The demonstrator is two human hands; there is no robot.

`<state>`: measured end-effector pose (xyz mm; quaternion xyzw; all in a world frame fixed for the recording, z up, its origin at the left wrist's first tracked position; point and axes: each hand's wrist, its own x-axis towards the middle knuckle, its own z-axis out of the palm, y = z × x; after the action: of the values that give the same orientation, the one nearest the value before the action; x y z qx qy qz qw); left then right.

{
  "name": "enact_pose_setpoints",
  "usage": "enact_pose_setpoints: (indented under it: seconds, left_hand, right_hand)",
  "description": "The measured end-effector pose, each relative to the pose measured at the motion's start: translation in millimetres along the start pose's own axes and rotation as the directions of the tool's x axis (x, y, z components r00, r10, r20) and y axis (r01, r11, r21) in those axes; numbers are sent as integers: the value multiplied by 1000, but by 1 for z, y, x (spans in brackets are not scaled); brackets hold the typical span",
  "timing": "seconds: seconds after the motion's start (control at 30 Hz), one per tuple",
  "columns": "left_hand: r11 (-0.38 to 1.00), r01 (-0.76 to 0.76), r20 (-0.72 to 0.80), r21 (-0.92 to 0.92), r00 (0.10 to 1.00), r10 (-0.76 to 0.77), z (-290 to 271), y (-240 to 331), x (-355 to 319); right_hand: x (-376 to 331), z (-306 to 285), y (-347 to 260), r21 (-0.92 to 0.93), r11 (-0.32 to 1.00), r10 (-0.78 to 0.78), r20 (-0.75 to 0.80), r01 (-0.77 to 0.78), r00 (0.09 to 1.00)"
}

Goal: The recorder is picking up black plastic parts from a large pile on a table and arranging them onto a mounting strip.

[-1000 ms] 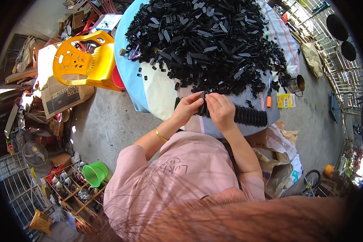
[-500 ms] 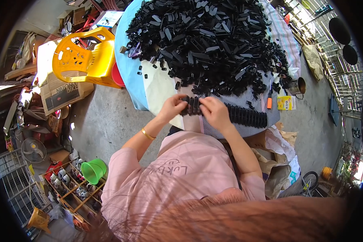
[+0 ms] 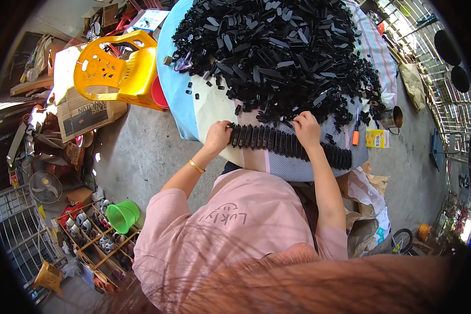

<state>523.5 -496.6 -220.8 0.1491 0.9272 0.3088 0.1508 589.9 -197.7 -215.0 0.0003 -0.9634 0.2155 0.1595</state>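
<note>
A long row of black plastic links (image 3: 267, 140), set side by side, lies along the table's near edge and trails off to the right. At its left end my left hand (image 3: 218, 137) is closed, thumb and fingers pinching the end link. My right hand (image 3: 307, 129) is above the row, at the near edge of a big heap of loose black plastic pieces (image 3: 277, 57). Its thumb and fingertips are pressed together by a small dark piece; whether they grip it is too small to tell.
The round table's cloth (image 3: 204, 112) shows on the left. An orange-handled screwdriver (image 3: 356, 137), a yellow packet (image 3: 377, 138) and a metal cup (image 3: 394, 117) are on the right. A yellow plastic chair (image 3: 141, 65) and a red container (image 3: 158, 94) stand left of the table.
My hands were close together at the row's left end. My right hand has moved right and up to the heap's edge; my left remains at the end, and more of the row shows.
</note>
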Motion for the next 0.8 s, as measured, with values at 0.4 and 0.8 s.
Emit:
enact_pose_setpoints:
  seconds: [0.4,0.8]
  left_hand:
    - [948,-293,-227,126,922,315,-17,39,51]
    - [789,-516,-262,334,753,603,-6,77,136]
  right_hand:
    - [5,-33,-26,874,113,558,337,-472,759]
    - [-21,-46,-50,773,483,497,144,-411,856]
